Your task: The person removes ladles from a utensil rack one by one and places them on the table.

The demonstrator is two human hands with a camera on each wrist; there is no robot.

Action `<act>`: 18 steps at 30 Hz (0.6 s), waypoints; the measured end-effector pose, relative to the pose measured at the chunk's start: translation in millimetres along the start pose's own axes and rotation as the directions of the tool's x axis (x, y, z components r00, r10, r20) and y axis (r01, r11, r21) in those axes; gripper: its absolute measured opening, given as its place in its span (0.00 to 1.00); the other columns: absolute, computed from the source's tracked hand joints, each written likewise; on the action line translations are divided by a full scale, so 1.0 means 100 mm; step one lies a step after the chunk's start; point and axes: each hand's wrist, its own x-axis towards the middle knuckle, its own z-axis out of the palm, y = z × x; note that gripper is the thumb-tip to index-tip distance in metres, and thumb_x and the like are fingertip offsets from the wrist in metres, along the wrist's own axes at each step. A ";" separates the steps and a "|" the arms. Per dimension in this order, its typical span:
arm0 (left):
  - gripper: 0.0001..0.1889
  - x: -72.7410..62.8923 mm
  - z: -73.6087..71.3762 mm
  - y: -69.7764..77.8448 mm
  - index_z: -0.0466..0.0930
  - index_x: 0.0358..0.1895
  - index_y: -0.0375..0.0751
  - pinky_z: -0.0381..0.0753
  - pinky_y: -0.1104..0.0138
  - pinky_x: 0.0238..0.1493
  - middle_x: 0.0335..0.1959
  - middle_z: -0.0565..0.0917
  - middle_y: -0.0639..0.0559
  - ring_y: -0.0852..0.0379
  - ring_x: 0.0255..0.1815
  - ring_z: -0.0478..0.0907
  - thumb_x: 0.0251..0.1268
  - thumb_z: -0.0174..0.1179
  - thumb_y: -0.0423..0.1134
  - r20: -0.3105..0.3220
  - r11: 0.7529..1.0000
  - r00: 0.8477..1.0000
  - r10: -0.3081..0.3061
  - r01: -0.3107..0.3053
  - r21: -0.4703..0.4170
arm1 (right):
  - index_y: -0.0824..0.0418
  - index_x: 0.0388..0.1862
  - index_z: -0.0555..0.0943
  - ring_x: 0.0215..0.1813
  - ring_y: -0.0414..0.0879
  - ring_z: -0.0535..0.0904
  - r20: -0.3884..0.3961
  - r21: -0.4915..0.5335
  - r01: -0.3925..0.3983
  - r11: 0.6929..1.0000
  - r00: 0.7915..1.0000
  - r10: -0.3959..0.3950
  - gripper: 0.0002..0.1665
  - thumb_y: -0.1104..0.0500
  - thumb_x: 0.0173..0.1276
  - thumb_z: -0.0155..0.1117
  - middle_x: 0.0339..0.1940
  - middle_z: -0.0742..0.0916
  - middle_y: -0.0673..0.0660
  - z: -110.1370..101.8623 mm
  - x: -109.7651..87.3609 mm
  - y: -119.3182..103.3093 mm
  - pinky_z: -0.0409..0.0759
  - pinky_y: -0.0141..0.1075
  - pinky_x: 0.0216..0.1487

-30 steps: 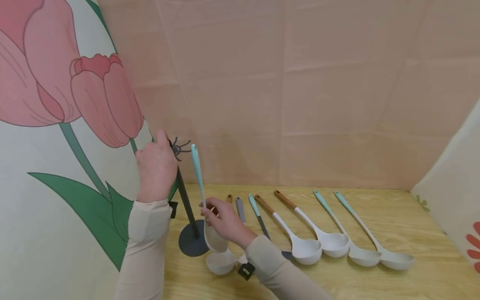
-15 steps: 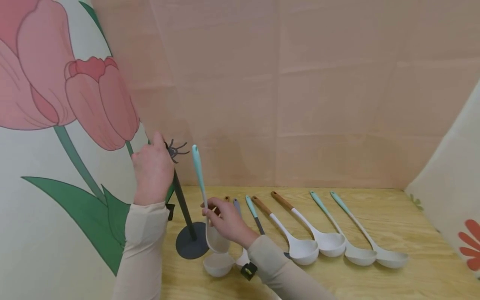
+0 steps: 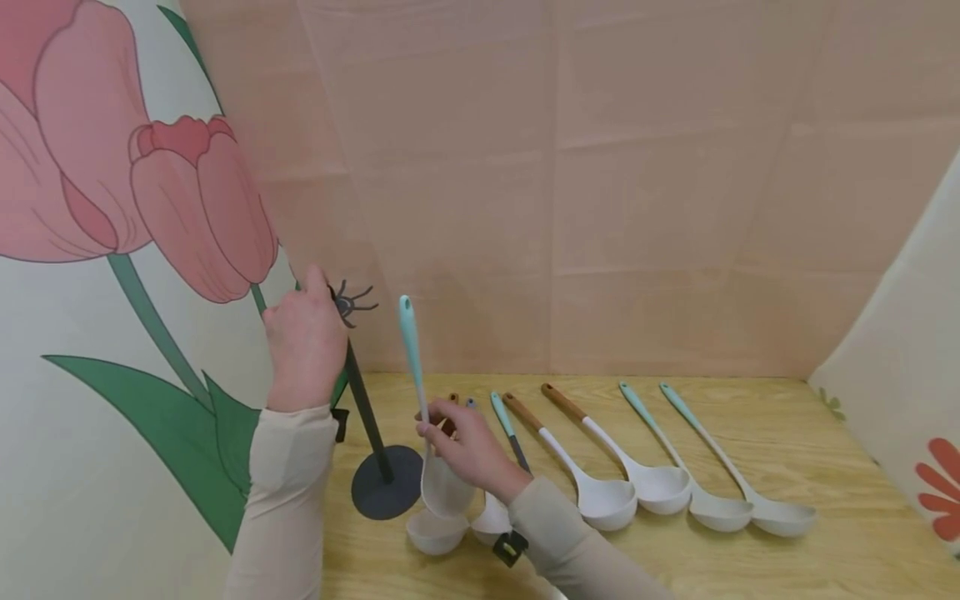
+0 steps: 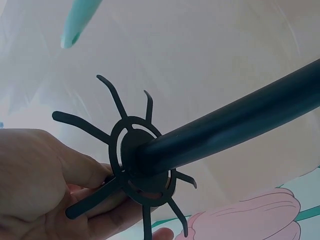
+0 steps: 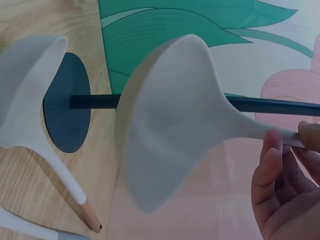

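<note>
My left hand (image 3: 306,346) grips the top of a black utensil stand (image 3: 363,400), at its ring of curved hooks (image 4: 90,127). In the left wrist view the fingers lie behind the ring, partly hidden by it. My right hand (image 3: 476,450) pinches a ladle (image 5: 175,115) on its pale shaft, near the bowl. This ladle stands nearly upright to the right of the pole, its mint handle (image 3: 411,337) up and its bowl low. The tip of the handle is apart from the hooks. In the left wrist view the mint handle end (image 4: 82,22) shows above the hooks.
On the wooden table (image 3: 765,408) several ladles lie in a row, among them a brown-handled white one (image 3: 611,504) and a mint-handled one (image 3: 787,518). A white ladle bowl (image 3: 437,535) sits close to the stand's round base (image 3: 367,496). A tulip-printed wall (image 3: 202,200) borders the left.
My right hand has moved the ladle slightly right, away from the pole, and its handle tip sits a little lower. My left hand stays on the stand's top. The view has shifted slightly.
</note>
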 end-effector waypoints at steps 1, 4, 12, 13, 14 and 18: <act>0.03 0.00 0.00 0.00 0.66 0.43 0.30 0.76 0.41 0.37 0.25 0.80 0.29 0.29 0.29 0.80 0.70 0.49 0.25 -0.001 1.000 1.000 0.001 -0.001 0.000 | 0.52 0.51 0.82 0.34 0.41 0.82 -0.002 -0.003 -0.003 1.000 1.000 0.003 0.11 0.51 0.77 0.58 0.41 0.86 0.53 -0.01 -0.01 0.00 0.84 0.34 0.34; 0.03 0.00 0.00 0.00 0.66 0.43 0.30 0.76 0.41 0.37 0.25 0.80 0.29 0.30 0.29 0.80 0.70 0.48 0.25 -0.001 1.000 1.000 0.002 -0.002 -0.005 | 0.52 0.50 0.83 0.33 0.40 0.81 -0.013 -0.009 -0.005 1.000 1.000 0.005 0.11 0.50 0.77 0.58 0.40 0.86 0.52 -0.03 -0.03 0.02 0.83 0.34 0.33; 0.03 -0.01 0.00 0.00 0.66 0.43 0.30 0.76 0.41 0.37 0.26 0.81 0.28 0.29 0.29 0.80 0.71 0.48 0.25 -0.004 1.000 1.000 -0.005 0.005 -0.012 | 0.50 0.46 0.83 0.30 0.39 0.81 -0.047 -0.046 0.000 0.999 0.999 -0.002 0.10 0.49 0.75 0.60 0.35 0.85 0.47 -0.09 -0.08 0.06 0.82 0.35 0.30; 0.03 -0.01 0.00 0.00 0.66 0.43 0.30 0.76 0.41 0.37 0.26 0.81 0.28 0.29 0.29 0.80 0.71 0.48 0.25 -0.007 1.000 1.000 -0.004 0.004 -0.010 | 0.50 0.46 0.83 0.30 0.39 0.81 -0.053 -0.047 0.001 0.999 0.999 -0.003 0.09 0.49 0.75 0.60 0.35 0.85 0.46 -0.10 -0.08 0.07 0.83 0.35 0.30; 0.03 -0.01 0.00 0.00 0.66 0.43 0.30 0.76 0.41 0.37 0.26 0.80 0.28 0.29 0.29 0.80 0.71 0.48 0.25 -0.010 1.000 1.000 -0.002 0.002 -0.008 | 0.49 0.46 0.84 0.30 0.39 0.81 -0.060 -0.047 -0.003 0.999 0.998 0.000 0.08 0.49 0.75 0.61 0.35 0.85 0.46 -0.11 -0.09 0.07 0.83 0.35 0.30; 0.03 -0.01 0.00 0.00 0.66 0.43 0.30 0.76 0.42 0.36 0.25 0.80 0.29 0.30 0.29 0.80 0.71 0.48 0.25 -0.014 1.000 1.000 0.000 0.000 -0.003 | 0.50 0.47 0.84 0.30 0.40 0.81 -0.082 -0.036 -0.003 0.999 0.997 0.000 0.09 0.50 0.75 0.61 0.37 0.87 0.49 -0.14 -0.13 0.09 0.83 0.35 0.30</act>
